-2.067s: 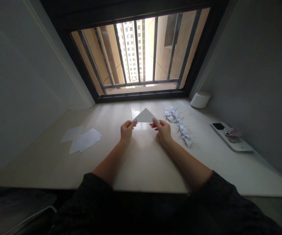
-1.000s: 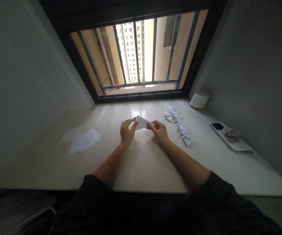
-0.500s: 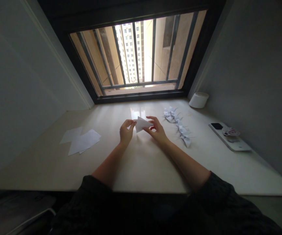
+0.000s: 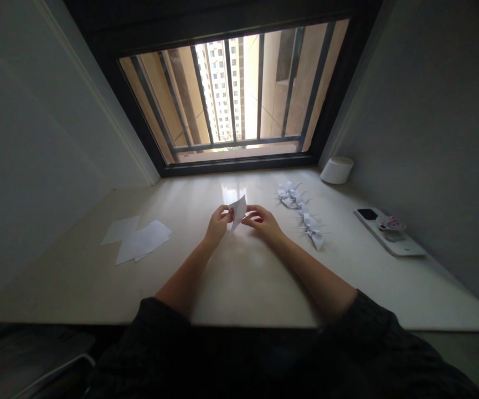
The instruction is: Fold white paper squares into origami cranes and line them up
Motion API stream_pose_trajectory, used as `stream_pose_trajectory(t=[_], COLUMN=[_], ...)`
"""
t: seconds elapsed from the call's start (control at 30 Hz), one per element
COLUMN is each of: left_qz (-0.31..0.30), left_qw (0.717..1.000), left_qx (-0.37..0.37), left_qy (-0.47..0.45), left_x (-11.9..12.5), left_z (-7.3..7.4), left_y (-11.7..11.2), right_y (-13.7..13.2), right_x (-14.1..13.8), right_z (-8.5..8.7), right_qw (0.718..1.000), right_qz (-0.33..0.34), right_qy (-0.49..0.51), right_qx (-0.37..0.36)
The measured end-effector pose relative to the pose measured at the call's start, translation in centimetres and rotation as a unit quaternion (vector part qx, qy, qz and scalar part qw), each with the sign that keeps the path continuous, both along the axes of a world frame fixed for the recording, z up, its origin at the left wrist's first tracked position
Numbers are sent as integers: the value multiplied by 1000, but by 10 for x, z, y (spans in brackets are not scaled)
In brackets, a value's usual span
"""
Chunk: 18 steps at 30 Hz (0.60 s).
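Observation:
A folded piece of white paper (image 4: 238,210) is held upright just above the pale tabletop (image 4: 239,277), in the middle of the view. My left hand (image 4: 217,226) pinches its left edge with thumb and fingers. My right hand (image 4: 263,223) pinches its right side, fingers curled round it. Both forearms reach out from dark sleeves at the bottom of the view.
Loose white sheets (image 4: 137,238) lie at the left. A row of several folded paper cranes (image 4: 303,213) runs along the right of my hands. A white round container (image 4: 336,169) stands by the barred window (image 4: 231,94). A phone with a small object on it (image 4: 389,230) lies far right.
The paper was a wide flat triangle held at its two corners; my hands have come together and folded it into a narrower piece that now stands more on edge.

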<state>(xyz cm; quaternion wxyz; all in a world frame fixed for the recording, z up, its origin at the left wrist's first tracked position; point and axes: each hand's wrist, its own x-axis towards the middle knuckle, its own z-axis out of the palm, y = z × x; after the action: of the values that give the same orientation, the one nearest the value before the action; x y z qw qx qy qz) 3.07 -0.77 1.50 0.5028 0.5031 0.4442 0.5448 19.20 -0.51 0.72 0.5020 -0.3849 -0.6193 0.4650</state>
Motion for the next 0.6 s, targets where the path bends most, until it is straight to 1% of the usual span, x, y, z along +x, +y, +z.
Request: stream_pose_trajectory(t=[0.07, 0.13, 0.23, 0.3, 0.37, 0.47, 0.53, 0.6], left_qz=[15, 45, 121, 175, 211, 227, 222, 203], left_qw=[1000, 998, 992, 984, 977, 973, 974, 978], left_qx=[-19, -26, -15, -21, -31, -33, -38, -52], left_qy=[-10, -17, -25, -25, -19, -2, 6, 2], left_x=[-1, -3, -8, -12, -15, -16, -16, -14], left_z=[0, -2, -3, -4, -4, -4, -4, -4], left_y=[1, 3, 8, 10, 10, 9, 9, 9], right_y=[1, 3, 5, 7, 8, 9, 9, 10], right_x=[1, 2, 4, 5, 6, 7, 8, 9], right_z=[-1, -2, -4, -5, -5, -5, -5, -6], right_qw=[1000, 999, 995, 990, 984, 975, 970, 966], right_qz=[-14, -31, -58, -83, -118, -165, -175, -173], right_qy=[5, 18, 51, 80, 101, 116, 132, 154], right_qx=[-16, -29, -59, -78, -90, -98, -105, -115])
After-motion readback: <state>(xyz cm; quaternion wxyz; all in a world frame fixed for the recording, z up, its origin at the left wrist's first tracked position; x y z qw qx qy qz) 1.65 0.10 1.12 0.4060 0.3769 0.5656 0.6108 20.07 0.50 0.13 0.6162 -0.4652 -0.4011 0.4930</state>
